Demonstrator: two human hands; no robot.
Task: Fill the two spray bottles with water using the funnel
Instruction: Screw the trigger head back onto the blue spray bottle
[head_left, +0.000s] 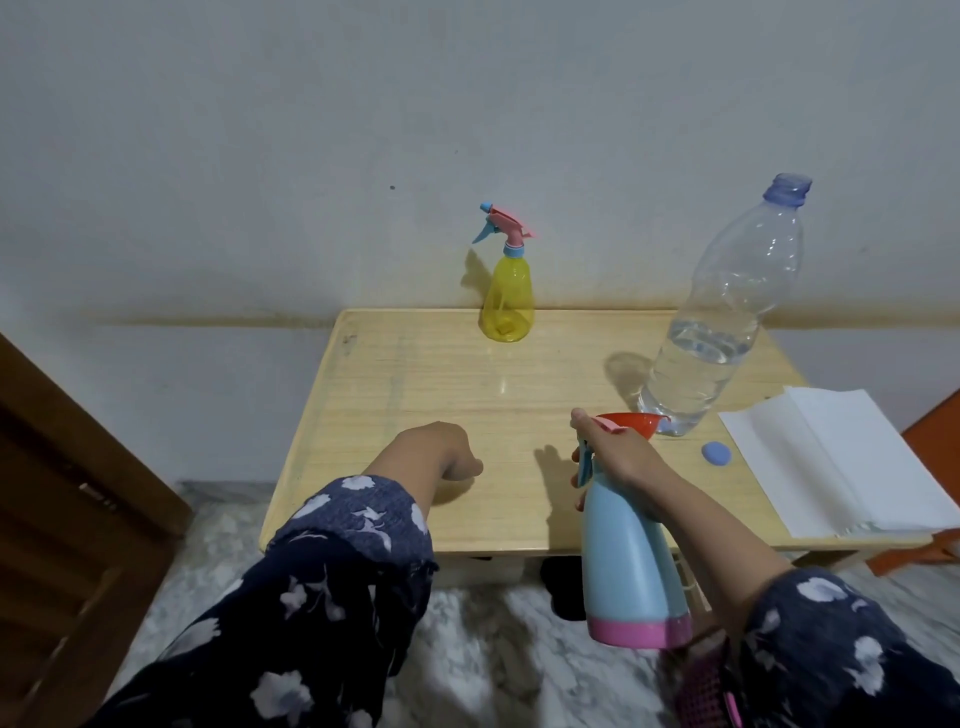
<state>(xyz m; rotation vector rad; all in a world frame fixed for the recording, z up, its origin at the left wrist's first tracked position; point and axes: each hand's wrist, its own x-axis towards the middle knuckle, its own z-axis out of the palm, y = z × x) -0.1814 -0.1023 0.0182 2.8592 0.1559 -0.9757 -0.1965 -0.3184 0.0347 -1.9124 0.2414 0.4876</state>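
My right hand (621, 457) grips the neck of a light blue spray bottle (631, 566) with a pink base, holding it upright in front of the table's near edge. Just behind that hand, an orange-red funnel (631, 423) is partly hidden. A yellow spray bottle (508, 296) with a pink and blue trigger head stands at the table's far edge. The large clear water bottle (727, 322) stands uncapped at the right, roughly a third full. Its blue cap (716, 452) lies on the table beside it. My left hand (441, 449) rests on the table, fingers curled, holding nothing.
The light wooden table (415, 395) stands against a grey wall. A stack of white paper towels (841, 462) lies at its right edge. A dark wooden door (62, 519) is at the left, and the marble floor (493, 660) shows below.
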